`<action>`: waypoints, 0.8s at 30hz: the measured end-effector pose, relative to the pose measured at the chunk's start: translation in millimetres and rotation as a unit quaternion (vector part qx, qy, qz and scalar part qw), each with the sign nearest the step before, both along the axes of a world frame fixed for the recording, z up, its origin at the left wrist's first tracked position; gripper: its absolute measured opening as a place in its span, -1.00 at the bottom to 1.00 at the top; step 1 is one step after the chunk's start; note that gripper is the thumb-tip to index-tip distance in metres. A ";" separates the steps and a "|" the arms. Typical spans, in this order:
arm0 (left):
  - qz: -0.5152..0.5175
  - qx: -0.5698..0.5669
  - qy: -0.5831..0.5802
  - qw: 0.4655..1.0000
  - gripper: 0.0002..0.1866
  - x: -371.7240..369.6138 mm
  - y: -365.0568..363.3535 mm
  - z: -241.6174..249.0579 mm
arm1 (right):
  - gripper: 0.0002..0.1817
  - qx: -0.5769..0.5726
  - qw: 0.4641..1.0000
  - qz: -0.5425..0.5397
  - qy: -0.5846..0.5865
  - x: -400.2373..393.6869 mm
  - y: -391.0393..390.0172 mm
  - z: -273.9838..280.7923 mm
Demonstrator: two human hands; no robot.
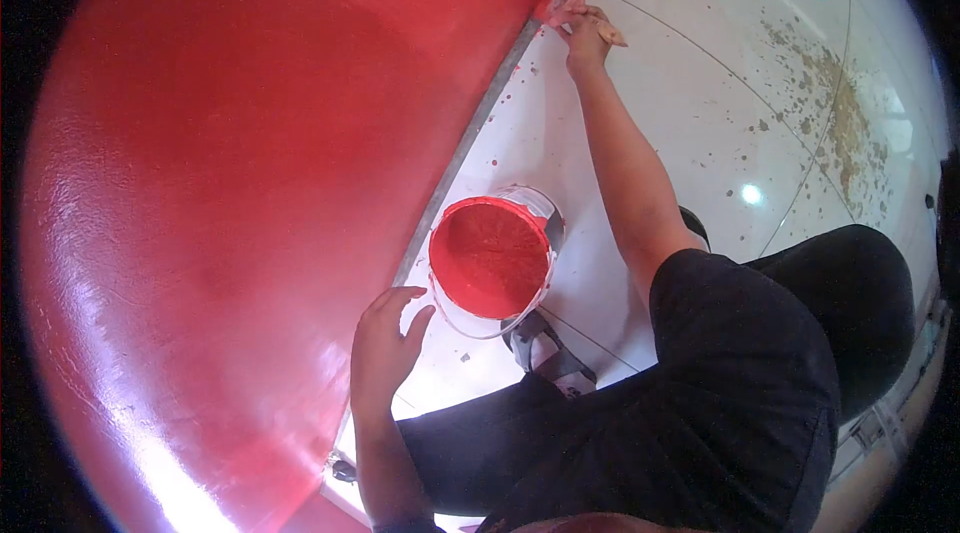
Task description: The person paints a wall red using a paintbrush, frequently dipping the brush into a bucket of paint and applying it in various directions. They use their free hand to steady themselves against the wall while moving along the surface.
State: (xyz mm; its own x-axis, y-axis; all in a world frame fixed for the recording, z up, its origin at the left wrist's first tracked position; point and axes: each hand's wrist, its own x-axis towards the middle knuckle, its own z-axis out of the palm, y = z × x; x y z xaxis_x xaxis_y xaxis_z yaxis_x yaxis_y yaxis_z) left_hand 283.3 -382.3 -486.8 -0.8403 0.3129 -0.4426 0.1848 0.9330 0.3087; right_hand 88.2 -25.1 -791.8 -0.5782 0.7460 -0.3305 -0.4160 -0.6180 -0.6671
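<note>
Fingers wrapped round its wooden handle, my right hand holds a paintbrush whose red-coated bristles meet the bottom edge of the red wall. Between my arms stands a bucket of red paint, its rim smeared red and its wire handle hanging down on the near side. My left hand is beside the bucket, close to the wall's lower edge, with thumb and fingers apart and nothing in them.
A grey strip runs along the foot of the wall. Red drips and brown splatter mark the white tiled floor. My sandalled foot is just behind the bucket, and my bent knee is at the right.
</note>
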 end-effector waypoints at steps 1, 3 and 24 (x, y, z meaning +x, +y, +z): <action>0.006 0.001 0.001 1.000 -0.74 0.3 -0.6 0.0 | -0.76 0.000 1.000 0.001 0.001 2.0 -5.7 -2.4; 0.011 -0.003 0.003 1.000 -0.74 1.8 0.0 2.9 | -0.70 0.001 1.000 0.027 -0.011 9.1 -19.1 -9.0; -0.016 -0.009 -0.011 1.000 -0.72 -24.3 21.0 -4.7 | -0.89 -0.020 0.978 0.199 -0.055 18.3 11.9 17.1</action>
State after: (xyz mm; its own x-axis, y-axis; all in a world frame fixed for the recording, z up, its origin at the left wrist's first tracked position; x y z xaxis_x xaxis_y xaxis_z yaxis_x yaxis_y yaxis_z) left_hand 259.0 -361.3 -491.4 -0.8195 0.3315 -0.4675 0.2085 0.9323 0.2957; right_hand 106.5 -13.2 -774.7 -0.7794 0.4542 -0.4315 -0.0646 -0.7433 -0.6658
